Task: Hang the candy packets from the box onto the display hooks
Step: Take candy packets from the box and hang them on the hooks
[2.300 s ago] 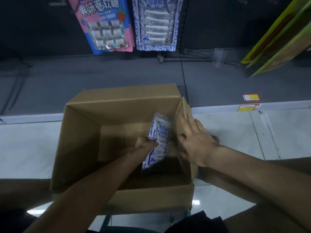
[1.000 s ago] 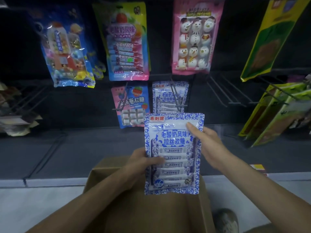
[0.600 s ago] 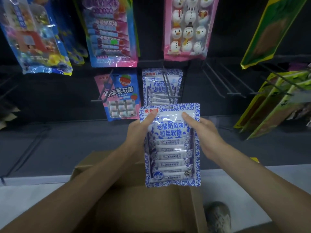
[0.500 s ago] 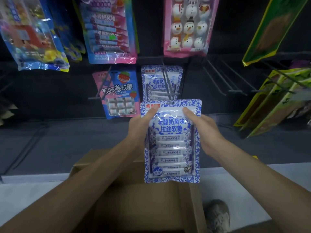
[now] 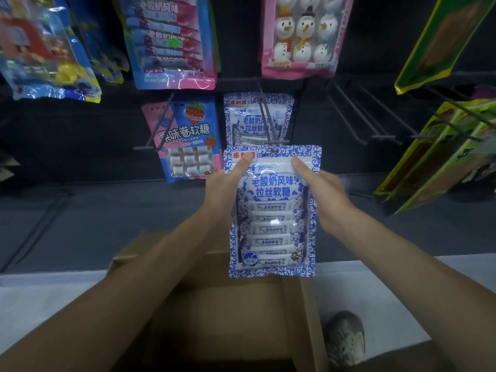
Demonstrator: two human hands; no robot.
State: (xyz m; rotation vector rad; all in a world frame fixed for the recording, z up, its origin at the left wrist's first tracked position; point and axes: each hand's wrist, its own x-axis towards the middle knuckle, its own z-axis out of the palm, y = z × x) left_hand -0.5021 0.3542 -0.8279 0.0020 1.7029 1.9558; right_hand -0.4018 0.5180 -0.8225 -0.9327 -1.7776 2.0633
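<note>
A blue-and-white candy packet is held upright in front of me by both hands. My left hand grips its left edge with the thumb on the front near the top. My right hand grips the right edge the same way. The hang hole at the packet's top sits right at the tip of a black wire display hook. Behind, a matching packet hangs on that hook. The open cardboard box is below my arms.
A pink-and-blue strawberry candy packet hangs left of the hook. Bare wire hooks stick out to the right, then green-yellow packets. An upper row holds a pink snowman packet and other bright packets. A shoe stands right of the box.
The packet was lifted out of the box and raised toward the shelf. My left hand shifted from its lower edge to its top. The packet's top has reached the hook tip.
</note>
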